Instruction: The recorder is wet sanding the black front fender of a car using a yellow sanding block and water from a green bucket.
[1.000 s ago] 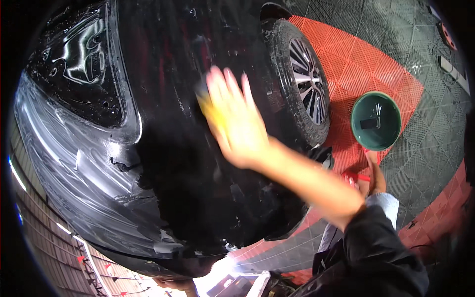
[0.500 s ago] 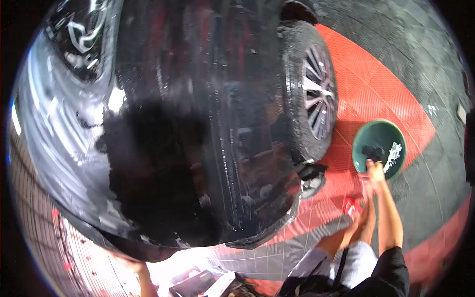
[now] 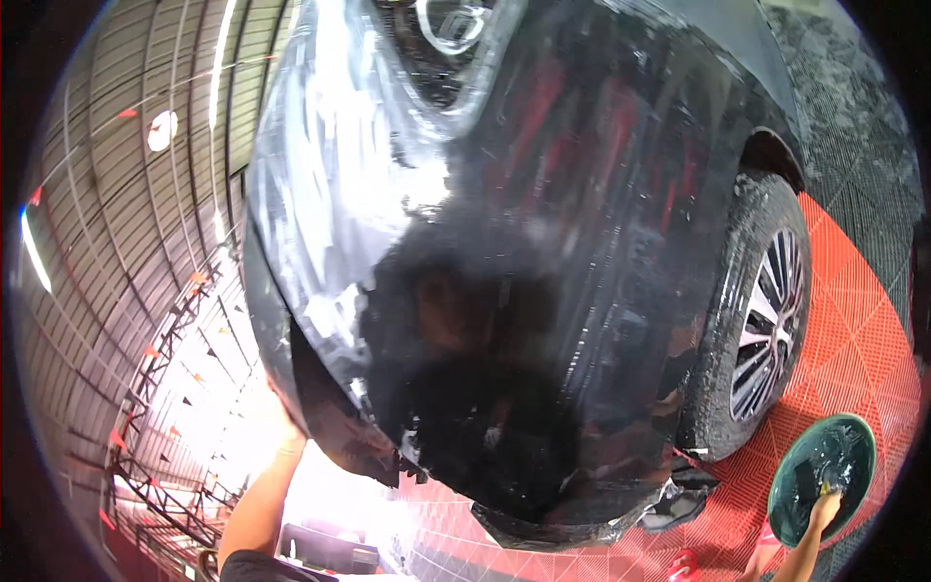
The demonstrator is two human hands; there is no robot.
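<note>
A black car body panel, streaked with wet sheen and pale film, fills the middle, with a wheel at its right. At lower left, my left hand rests against the bumper's edge, its fingers hidden by the car and glare. At lower right, my right hand is down inside a green bucket of liquid, closed on a small yellow sponge, partly visible. A dark object lies in the bucket beside it.
Red floor tiles surround the wheel, with dark grey tiles beyond. A red shoe shows at the bottom edge. A metal roof with strip lights and bunting appears on the left through the curved lens.
My right hand has left the panel with the sponge and dropped into the bucket. My left hand has appeared at the bumper. The view has shifted, showing more roof on the left.
</note>
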